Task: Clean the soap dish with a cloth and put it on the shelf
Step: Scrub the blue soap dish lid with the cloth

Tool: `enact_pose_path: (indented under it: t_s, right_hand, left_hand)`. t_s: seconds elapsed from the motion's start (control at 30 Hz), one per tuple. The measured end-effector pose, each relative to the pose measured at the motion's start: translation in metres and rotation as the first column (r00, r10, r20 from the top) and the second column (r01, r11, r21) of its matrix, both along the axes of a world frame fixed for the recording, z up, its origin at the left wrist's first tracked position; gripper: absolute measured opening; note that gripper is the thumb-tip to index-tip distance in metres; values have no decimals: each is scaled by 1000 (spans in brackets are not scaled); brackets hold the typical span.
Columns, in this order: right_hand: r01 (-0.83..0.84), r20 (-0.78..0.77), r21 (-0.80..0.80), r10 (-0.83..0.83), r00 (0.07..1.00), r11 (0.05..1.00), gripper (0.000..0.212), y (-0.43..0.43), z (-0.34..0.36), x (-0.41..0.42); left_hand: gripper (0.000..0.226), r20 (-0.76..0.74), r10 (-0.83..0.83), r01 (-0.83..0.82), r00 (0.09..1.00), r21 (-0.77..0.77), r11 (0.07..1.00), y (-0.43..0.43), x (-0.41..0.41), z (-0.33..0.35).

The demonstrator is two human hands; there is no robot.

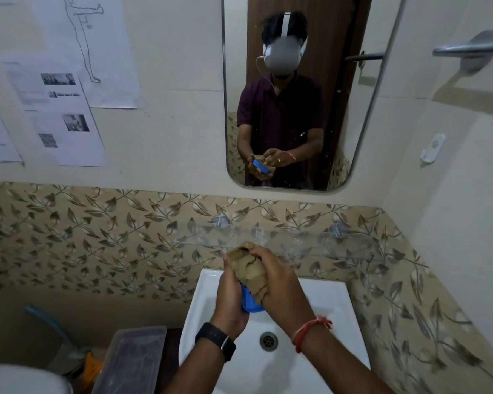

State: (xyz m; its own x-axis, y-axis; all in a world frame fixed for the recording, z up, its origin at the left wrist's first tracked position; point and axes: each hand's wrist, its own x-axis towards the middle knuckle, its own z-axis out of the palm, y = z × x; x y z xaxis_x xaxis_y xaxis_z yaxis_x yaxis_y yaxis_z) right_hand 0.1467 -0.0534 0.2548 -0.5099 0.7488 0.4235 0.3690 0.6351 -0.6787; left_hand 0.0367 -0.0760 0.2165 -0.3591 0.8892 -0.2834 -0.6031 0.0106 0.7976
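Note:
A blue soap dish (249, 304) is held over the white sink (319, 308); only its lower edge shows between my hands. My left hand (229, 291) grips the dish from the left side. My right hand (279, 285) grips a bunched tan cloth (249, 268) and presses it against the dish. Just behind my hands, a clear glass shelf (339, 243) is fixed to the leaf-patterned tiles. The mirror (296, 95) reflects the same hold.
The sink drain (268, 340) lies below my wrists. A clear plastic lidded box (134, 356) stands left of the sink. Papers (60, 109) hang on the left wall. A metal towel bar (473, 48) juts out at the upper right.

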Motion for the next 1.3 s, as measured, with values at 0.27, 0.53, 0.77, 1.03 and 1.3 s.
enact_pose_path:
  t_s: [0.27, 0.53, 0.77, 1.03, 1.3]
  right_hand:
    - [173, 183, -24, -166, 969, 985, 18, -21, -17, 7]
    - [114, 205, -298, -53, 977, 948, 23, -43, -22, 28]
    - [67, -277, -624, -300, 913, 779, 46, -13, 13, 47]
    - [184, -219, -183, -223, 950, 966, 31, -22, -6, -5]
    - [208, -134, 46, -200, 971, 977, 56, -26, -32, 10]
  left_hand:
    - [76, -55, 66, -64, 996, 36, 997, -3, 5, -12]
    - [75, -25, 75, -73, 997, 69, 995, 0, -1, -14]
    - [69, -28, -10, 13, 1000, 96, 995, -4, -4, -18]
    - [72, 33, -14, 10, 999, 112, 994, 0, 9, -14]
    - [83, 109, -33, 22, 994, 99, 995, -1, -5, -16]
